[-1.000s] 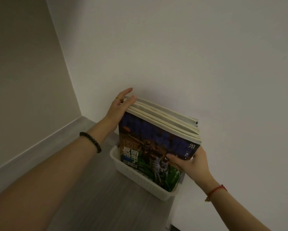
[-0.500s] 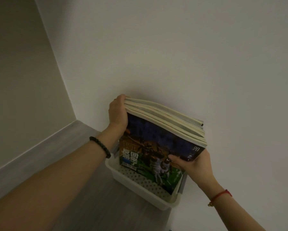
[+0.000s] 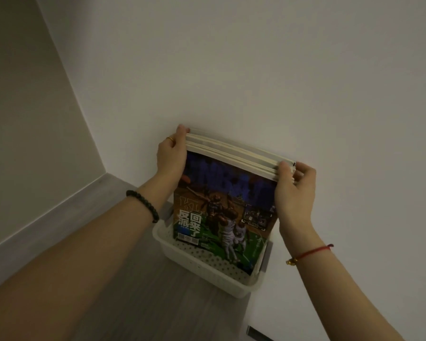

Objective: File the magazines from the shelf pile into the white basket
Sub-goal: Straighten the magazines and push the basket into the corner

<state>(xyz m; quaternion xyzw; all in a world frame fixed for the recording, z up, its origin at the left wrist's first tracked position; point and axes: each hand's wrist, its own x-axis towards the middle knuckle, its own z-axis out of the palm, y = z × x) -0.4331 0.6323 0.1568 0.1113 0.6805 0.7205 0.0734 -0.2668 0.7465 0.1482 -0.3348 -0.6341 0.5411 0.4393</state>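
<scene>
1. Gripping the magazines (image 3: pixel 221 205) at the top left corner with the left hand (image 3: pixel 170 156), fingers curled over the page edges, high above the white basket (image 3: pixel 242 290).
2. Pinching the top right corner with the right hand (image 3: pixel 294 190), thumb in front, other fingers tucked behind, also high above the white basket.
3. Found standing on end inside the white basket, toward its back side, cover facing out, tops poking far above its low rim.
4. Resting the white basket on the grey shelf (image 3: pixel 138 279), with the wall (image 3: pixel 256 70) just behind the basket and what looks like the shelf's end just to its right.
5. Could flop forward if let go too soon. Soft and tall, with only a low rim to lean on and the holed floor showing in front of the stack inside the white basket.
6. Could fan apart and slide down flat, since only the two top corners are held and nothing squeezes the bottom together.
7. Could tip the white basket, or drag it along the smooth shelf, if pushed hard from up high. A shove to the right might send it off the end.
8. Could crumple the bottom pages if pressed down while crooked. Hard to tell how the bottom edges sit, being partly hidden behind the near rim of the white basket.
9. Probably safest to lean the tops back toward the wall behind the white basket before opening either hand.
</scene>
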